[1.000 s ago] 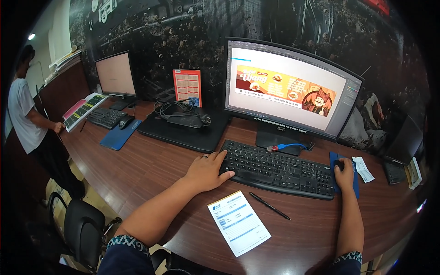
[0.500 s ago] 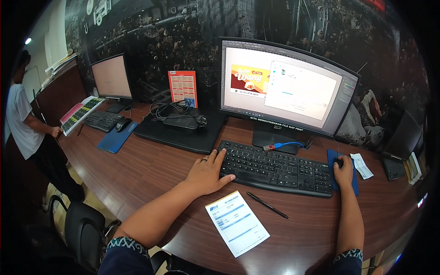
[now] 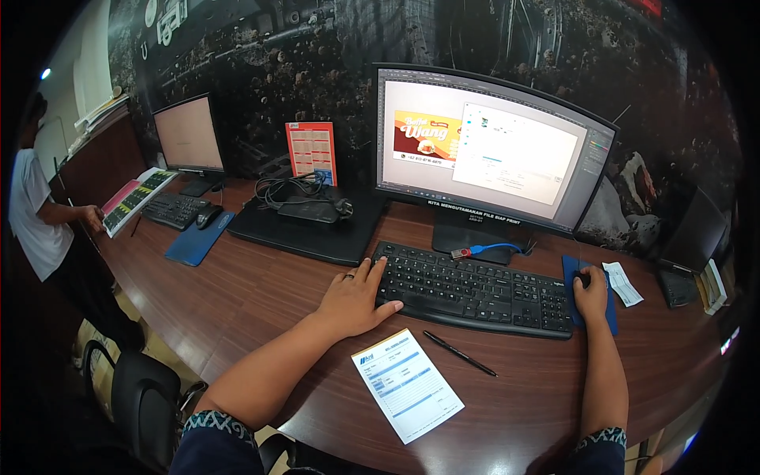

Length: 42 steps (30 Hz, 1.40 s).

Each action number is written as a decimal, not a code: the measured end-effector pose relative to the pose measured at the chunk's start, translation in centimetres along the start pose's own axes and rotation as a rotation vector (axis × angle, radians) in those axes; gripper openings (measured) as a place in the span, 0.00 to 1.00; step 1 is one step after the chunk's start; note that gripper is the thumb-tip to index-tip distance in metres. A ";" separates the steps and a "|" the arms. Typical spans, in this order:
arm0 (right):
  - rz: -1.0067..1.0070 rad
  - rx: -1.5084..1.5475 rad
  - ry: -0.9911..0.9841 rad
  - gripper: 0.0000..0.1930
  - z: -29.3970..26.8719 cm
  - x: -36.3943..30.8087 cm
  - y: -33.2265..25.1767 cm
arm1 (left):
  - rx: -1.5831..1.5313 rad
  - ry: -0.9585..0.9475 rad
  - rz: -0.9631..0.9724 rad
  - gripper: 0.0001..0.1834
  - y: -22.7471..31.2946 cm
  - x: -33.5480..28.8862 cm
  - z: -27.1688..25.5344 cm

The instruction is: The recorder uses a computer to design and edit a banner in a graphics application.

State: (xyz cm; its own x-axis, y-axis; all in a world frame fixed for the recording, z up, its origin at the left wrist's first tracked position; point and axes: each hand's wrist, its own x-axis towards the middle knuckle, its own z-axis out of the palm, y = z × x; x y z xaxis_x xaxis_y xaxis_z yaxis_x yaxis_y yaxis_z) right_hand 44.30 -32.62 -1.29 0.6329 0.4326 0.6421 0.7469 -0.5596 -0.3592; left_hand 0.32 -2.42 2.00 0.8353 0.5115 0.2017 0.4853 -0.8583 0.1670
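Observation:
At the left end of the black keyboard point(image 3: 467, 289) rests my left hand point(image 3: 352, 302), its fingers spread over the edge keys and a dark ring on one finger. My right hand point(image 3: 590, 296) is wrapped over a dark computer mouse point(image 3: 583, 279), mostly covered by the fingers, on a blue mouse pad point(image 3: 571, 273). Behind the keyboard stands a lit monitor point(image 3: 495, 146) with a yellow and red banner design and a white dialog window over it. A form pad point(image 3: 408, 386) with blue bands lies below the keyboard, with a black pen point(image 3: 461, 353) beside it.
A black laptop point(image 3: 317, 233) carries a power adapter with coiled cable point(image 3: 297, 202). A red calendar point(image 3: 312, 152) stands behind it. Further left are a second monitor point(image 3: 188, 134), keyboard and mouse. A person point(image 3: 47, 214) there holds a colourful printed sheet point(image 3: 138, 202). A paper slip point(image 3: 623, 283) lies right of the mouse pad.
The view has shifted very slightly. Both my hands keep their places on the keyboard and mouse. The person at the left has moved an arm a little along the printed sheet.

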 end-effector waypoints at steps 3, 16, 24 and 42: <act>-0.003 0.033 0.034 0.13 -0.1 0.2 -0.2 | -0.007 -0.006 0.002 0.52 -0.1 0.1 0.0; 0.056 -0.003 -0.034 0.13 -0.4 0.0 -0.4 | -0.008 -0.064 -0.035 0.51 0.3 0.2 -0.3; 0.041 0.002 -0.004 0.14 -0.3 0.0 -0.4 | 0.012 -0.082 -0.050 0.51 0.3 0.2 -0.4; 0.059 -0.008 0.008 0.14 -0.5 0.0 -0.6 | 0.008 -0.096 -0.056 0.50 0.6 0.3 -0.8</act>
State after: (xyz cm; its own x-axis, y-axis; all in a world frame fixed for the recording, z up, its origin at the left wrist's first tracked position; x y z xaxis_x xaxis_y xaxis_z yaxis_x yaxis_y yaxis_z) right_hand 43.76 -32.62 -0.75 0.6738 0.3930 0.6257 0.7069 -0.5894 -0.3910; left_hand 0.62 -2.78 2.93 0.8276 0.5526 0.0987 0.5335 -0.8289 0.1679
